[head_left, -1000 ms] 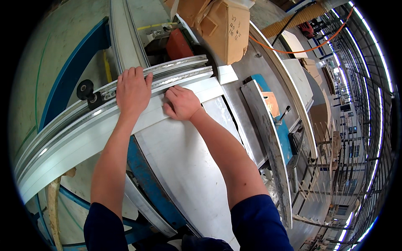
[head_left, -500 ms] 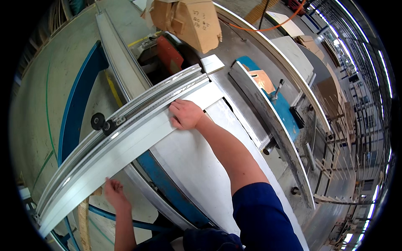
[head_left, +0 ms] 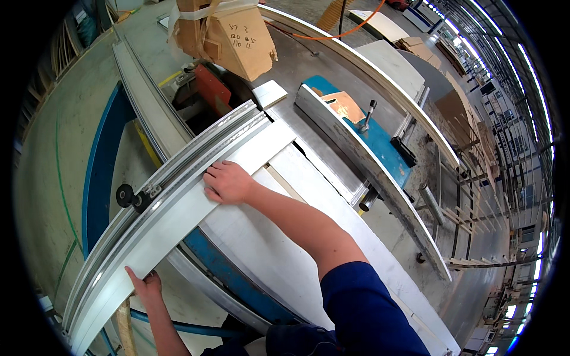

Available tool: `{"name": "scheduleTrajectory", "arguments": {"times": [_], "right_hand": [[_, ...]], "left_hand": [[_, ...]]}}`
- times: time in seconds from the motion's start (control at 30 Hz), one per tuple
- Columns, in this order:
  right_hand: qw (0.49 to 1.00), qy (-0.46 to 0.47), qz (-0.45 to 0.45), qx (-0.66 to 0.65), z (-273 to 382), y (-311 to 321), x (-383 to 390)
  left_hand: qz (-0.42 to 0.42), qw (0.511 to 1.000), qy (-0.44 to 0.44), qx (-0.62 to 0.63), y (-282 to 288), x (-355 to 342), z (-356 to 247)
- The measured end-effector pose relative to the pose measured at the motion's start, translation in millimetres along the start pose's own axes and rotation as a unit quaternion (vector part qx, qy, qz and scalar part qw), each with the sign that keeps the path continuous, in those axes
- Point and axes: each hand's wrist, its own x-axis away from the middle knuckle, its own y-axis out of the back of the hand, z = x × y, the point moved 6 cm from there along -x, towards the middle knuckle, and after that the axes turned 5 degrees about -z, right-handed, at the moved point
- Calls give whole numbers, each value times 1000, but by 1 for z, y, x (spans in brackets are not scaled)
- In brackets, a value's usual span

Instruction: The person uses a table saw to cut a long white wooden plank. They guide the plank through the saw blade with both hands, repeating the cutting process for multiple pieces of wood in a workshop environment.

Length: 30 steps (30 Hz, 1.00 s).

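With left hand [head_left: 149,286] at 8 o'clock pinching near edge of white board [head_left: 172,228], lying 8 to 12, and right hand [head_left: 230,183] at 9 curled on top, grip unclear, best to press evenly along grooved rail [head_left: 172,178] beyond.

One left hand [head_left: 148,288] and one right hand [head_left: 229,183] — two in all — at one long white strip [head_left: 171,223]; beyond the grip, one cardboard box [head_left: 249,56], one red block [head_left: 212,89]; right of it, one blue plate [head_left: 383,149], one lever [head_left: 372,108].
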Motion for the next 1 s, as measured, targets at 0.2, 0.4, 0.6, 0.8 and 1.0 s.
{"name": "scheduleTrajectory", "arguments": {"times": [0.2,0.4,0.6,0.8,1.0], "right_hand": [[1000,-10,-2,27,-4,5,5],[999,-11,-18,29,-15,7,10],[999,-8,-30,27,-38,18,16],[998,0,-44,35,-47,23,20],[999,0,-40,32,-50,22,20]], "left_hand": [[-15,996,65,-56,-7,7,30],[-21,989,70,-128,-14,10,46],[2,983,123,-139,-30,30,67],[25,984,111,-135,-52,57,75],[12,986,103,-132,-69,84,78]]}}
